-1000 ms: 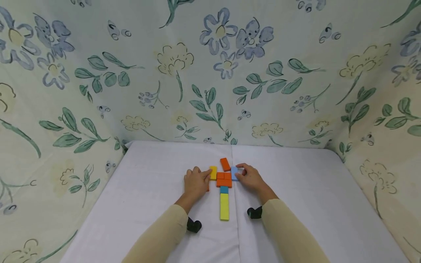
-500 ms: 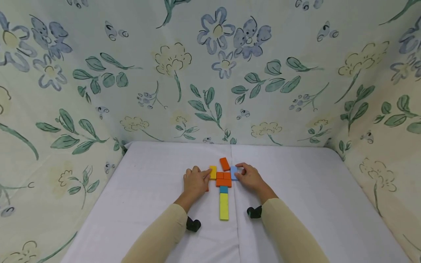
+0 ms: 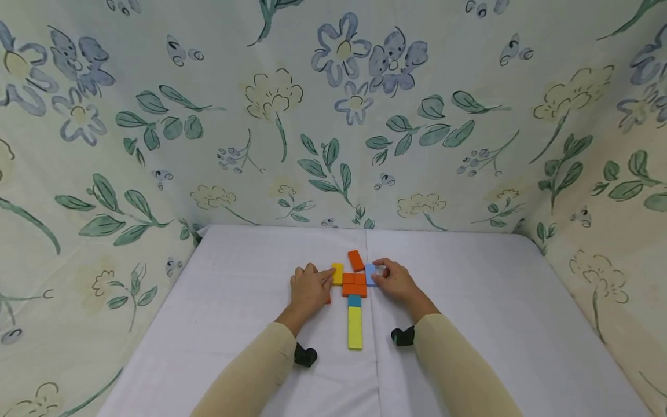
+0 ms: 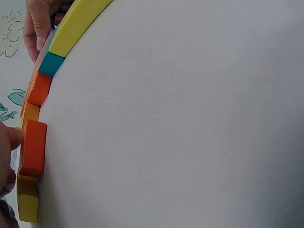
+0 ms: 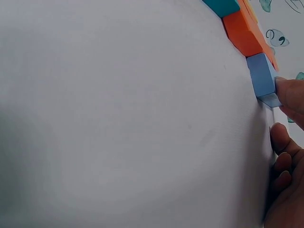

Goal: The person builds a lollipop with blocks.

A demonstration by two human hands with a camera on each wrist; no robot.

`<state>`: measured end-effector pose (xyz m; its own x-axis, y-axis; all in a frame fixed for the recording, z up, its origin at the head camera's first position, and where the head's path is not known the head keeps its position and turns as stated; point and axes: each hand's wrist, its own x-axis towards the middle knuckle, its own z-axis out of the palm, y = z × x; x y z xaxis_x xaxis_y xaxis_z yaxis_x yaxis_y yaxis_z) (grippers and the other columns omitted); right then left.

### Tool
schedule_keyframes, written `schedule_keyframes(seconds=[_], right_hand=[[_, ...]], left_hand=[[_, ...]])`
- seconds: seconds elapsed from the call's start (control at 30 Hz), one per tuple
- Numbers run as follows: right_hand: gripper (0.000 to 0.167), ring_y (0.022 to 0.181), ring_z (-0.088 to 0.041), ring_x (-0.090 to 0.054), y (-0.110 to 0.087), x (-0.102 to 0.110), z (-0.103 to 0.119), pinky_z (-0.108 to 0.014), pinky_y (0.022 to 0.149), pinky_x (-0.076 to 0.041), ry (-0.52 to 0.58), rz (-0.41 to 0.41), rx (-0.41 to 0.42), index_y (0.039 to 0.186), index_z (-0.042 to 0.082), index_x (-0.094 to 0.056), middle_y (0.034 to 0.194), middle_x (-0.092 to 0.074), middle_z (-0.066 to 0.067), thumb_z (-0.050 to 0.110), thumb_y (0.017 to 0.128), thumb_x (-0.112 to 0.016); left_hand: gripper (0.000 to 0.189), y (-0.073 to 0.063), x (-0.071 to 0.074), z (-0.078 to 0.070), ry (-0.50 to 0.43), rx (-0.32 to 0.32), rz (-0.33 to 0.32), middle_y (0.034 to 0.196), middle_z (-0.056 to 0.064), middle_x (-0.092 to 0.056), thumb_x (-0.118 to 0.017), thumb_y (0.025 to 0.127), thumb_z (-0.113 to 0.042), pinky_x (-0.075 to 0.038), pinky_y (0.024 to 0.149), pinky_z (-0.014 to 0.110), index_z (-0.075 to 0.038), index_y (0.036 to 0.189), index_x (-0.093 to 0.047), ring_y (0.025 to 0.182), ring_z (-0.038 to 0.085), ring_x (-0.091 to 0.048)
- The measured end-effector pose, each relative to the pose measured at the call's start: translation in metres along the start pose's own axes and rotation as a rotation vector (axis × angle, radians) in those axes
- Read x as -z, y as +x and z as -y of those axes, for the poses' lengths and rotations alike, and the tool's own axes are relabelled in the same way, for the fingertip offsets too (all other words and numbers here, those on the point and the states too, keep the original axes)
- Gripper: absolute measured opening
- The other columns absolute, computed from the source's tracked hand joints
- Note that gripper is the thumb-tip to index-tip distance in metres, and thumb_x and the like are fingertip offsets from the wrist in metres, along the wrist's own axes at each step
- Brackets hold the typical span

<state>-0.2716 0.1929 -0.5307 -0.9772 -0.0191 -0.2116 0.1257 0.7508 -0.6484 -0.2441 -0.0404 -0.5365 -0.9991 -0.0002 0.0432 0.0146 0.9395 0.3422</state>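
Clock ref. = orange blk cluster on white-covered bench, head view: R hand pinches lt-blue blk btw thumb & fingers at 2 o'clock; L hand touches yellow blk w/ index at 10, cannot tell if fingers grasp it. Tilted orange blk lies at 12; teal blk, then lime blk, at 6; part-hidden orange blk at 8.

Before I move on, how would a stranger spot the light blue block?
On the white tabletop, find the right hand. It holds the light blue block, right of the orange blocks. Its pale blue sets this block apart from them and the darker teal block.
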Motion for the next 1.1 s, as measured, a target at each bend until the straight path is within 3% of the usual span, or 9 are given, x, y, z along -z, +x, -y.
schedule_keyframes(seconds=[0.2,0.4,0.6,0.77,0.97,1.1], right_hand=[[0.043,0.093,-0.024,-0.050,0.001,0.000,-0.001,-0.033,0.075,-0.041,-0.003,0.002,-0.001,0.140,0.020,-0.057,0.099,-0.053,-0.009,0.031,0.099,-0.065],[0.043,0.093,-0.024,-0.050,0.000,-0.001,0.000,-0.034,0.074,-0.041,0.000,0.001,0.000,0.140,0.020,-0.057,0.098,-0.053,-0.009,0.031,0.099,-0.066],[0.044,0.093,-0.024,-0.051,0.000,0.000,0.000,-0.033,0.074,-0.042,-0.005,-0.001,-0.006,0.140,0.020,-0.057,0.099,-0.054,-0.009,0.031,0.099,-0.066],[0.044,0.093,-0.024,-0.051,0.002,0.000,-0.001,-0.033,0.074,-0.042,-0.022,0.001,-0.003,0.140,0.020,-0.056,0.099,-0.054,-0.009,0.032,0.099,-0.066],[0.046,0.095,-0.024,-0.050,0.004,0.000,-0.003,-0.034,0.075,-0.042,-0.033,0.009,-0.014,0.141,0.020,-0.056,0.100,-0.054,-0.009,0.033,0.099,-0.066],[0.046,0.094,-0.024,-0.050,0.004,0.000,-0.002,-0.034,0.074,-0.042,-0.026,0.015,-0.011,0.141,0.020,-0.056,0.099,-0.054,-0.009,0.033,0.098,-0.067]], left_hand=[[0.036,0.000,0.002,0.001,-0.017,0.006,0.028,0.097,0.000,-0.050,-0.063,0.101,-0.043,-0.030,0.076,0.033,-0.042,0.136,-0.064,0.092,0.020,-0.040],[0.036,0.000,0.014,0.008,-0.063,-0.054,-0.006,0.102,0.002,-0.057,-0.058,0.104,-0.039,-0.033,0.076,0.034,-0.037,0.140,-0.063,0.091,0.019,-0.042],[0.029,-0.003,0.026,0.022,-0.113,-0.093,-0.005,0.095,-0.003,-0.063,-0.063,0.101,-0.038,-0.032,0.074,0.032,-0.030,0.126,-0.074,0.087,0.017,-0.044],[0.026,-0.013,0.035,0.036,-0.087,-0.169,0.039,0.084,-0.006,-0.061,-0.070,0.097,-0.037,-0.031,0.072,0.033,-0.027,0.120,-0.077,0.083,0.017,-0.044],[0.030,-0.027,0.034,0.045,0.009,-0.251,0.109,0.097,-0.003,-0.061,-0.074,0.093,-0.041,-0.032,0.077,0.035,-0.028,0.120,-0.076,0.089,0.018,-0.041],[0.030,-0.035,0.030,0.047,0.021,-0.267,0.090,0.101,-0.002,-0.064,-0.077,0.088,-0.047,-0.034,0.080,0.037,-0.027,0.111,-0.078,0.090,0.019,-0.043]])
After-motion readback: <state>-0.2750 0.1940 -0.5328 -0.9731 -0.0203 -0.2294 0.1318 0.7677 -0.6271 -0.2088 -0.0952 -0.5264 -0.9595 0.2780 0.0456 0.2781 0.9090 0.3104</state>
